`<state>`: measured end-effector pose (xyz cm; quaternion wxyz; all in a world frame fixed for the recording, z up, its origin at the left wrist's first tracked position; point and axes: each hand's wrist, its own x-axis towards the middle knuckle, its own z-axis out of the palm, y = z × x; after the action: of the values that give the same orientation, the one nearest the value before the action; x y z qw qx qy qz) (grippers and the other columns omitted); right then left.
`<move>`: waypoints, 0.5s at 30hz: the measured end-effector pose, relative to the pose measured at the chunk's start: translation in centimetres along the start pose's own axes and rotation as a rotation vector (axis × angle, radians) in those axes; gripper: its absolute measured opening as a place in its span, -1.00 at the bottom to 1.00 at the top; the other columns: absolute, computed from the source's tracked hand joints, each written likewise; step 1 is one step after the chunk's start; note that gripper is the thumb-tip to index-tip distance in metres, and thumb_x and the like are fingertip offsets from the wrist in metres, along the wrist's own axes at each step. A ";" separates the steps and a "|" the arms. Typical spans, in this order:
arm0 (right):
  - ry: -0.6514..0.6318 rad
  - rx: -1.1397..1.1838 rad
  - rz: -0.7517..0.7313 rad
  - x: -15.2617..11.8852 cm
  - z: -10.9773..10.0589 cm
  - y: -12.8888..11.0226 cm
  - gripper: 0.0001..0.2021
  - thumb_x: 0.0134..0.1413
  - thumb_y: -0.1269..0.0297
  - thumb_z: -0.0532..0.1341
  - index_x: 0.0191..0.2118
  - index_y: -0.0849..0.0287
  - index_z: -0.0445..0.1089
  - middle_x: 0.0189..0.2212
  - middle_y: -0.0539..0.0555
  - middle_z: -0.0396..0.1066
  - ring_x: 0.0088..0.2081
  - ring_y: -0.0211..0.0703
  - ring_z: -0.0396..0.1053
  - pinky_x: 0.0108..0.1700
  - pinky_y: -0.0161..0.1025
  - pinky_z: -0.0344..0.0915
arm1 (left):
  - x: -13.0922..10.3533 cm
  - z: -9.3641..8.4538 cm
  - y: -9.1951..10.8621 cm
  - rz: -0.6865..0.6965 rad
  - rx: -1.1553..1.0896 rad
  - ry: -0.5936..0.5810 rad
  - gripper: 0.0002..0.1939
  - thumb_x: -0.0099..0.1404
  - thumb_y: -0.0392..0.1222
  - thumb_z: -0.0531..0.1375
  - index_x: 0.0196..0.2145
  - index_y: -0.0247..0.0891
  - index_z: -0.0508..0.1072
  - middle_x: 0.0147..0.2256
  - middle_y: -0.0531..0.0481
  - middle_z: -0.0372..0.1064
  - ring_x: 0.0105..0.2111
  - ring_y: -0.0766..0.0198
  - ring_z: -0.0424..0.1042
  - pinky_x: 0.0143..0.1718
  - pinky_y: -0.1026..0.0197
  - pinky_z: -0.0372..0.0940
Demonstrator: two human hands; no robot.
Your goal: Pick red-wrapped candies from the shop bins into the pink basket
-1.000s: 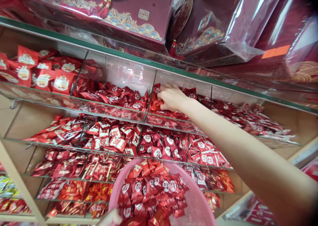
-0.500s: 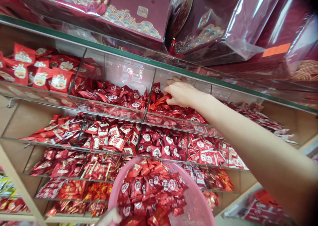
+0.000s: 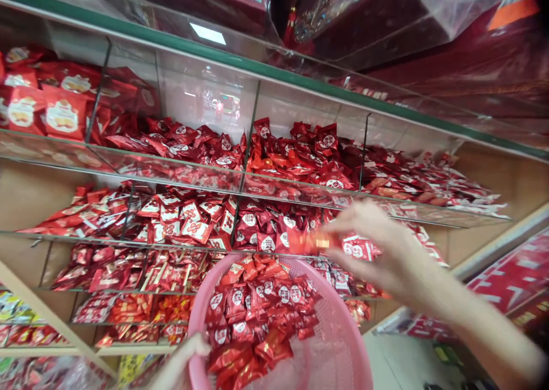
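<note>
My left hand point(image 3: 189, 353) grips the left rim of a pink plastic basket point(image 3: 355, 327). Inside the basket lie many red wrapped candy packets point(image 3: 274, 304), some with white round labels, and shiny orange-red ones towards the bottom left. Above the basket's upper right rim is my right hand point(image 3: 360, 238), blurred by motion, its fingers closed on a red-orange candy packet point(image 3: 315, 242). Behind it, on the upper shelf, a compartment holds similar red packets point(image 3: 295, 155).
Several tiers of glass-fronted shelves point(image 3: 171, 175) hold red packets in divided compartments. Larger red bags point(image 3: 64, 110) fill the upper left. A green-edged glass shelf point(image 3: 206, 55) carries dark red gift boxes point(image 3: 386, 41). Pale floor tiles point(image 3: 398, 355) show at the lower right.
My right hand has come out of the upper shelf compartment and down towards the basket with a red-orange packet. The view has tilted downward. My left hand stays on the rim.
</note>
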<state>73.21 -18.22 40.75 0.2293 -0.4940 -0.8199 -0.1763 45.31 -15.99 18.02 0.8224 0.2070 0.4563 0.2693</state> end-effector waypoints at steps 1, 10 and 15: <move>-0.071 0.078 0.028 -2.3 1.1 -0.3 -0.83 0.11 0.23 0.15 -0.17 0.08 0.37 -0.33 0.07 0.35 -0.26 -0.12 0.25 -0.19 -0.15 0.15 | 0.0 0.0 0.0 -0.002 -0.006 0.000 -0.79 0.28 -0.13 0.13 -0.23 -0.33 0.40 -0.27 -0.02 0.37 -0.36 0.26 0.40 -0.38 0.18 0.36; -0.759 0.230 0.307 -15.3 13.3 0.3 -0.87 -0.04 0.42 0.14 -0.33 0.13 0.39 -0.27 0.07 0.36 -0.13 -0.05 0.26 -0.09 -0.13 0.10 | -0.2 0.3 0.3 -0.038 -0.056 0.011 -0.75 0.29 -0.10 0.13 -0.19 -0.34 0.39 -0.32 -0.02 0.38 -0.43 0.30 0.40 -0.44 0.20 0.36; -0.809 0.170 0.309 -15.5 15.2 0.4 -0.92 -0.08 0.39 0.15 -0.38 0.17 0.36 -0.27 0.08 0.38 -0.12 -0.05 0.27 -0.09 -0.15 0.09 | -0.4 0.5 0.3 -0.036 -0.090 0.022 -0.77 0.28 -0.11 0.14 -0.26 -0.36 0.40 -0.38 0.02 0.38 -0.46 0.31 0.39 -0.46 0.22 0.35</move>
<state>76.78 -21.45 19.58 -0.0466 -0.6196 -0.7717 0.1356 45.47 -16.00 18.68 0.8305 0.1587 0.4565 0.2769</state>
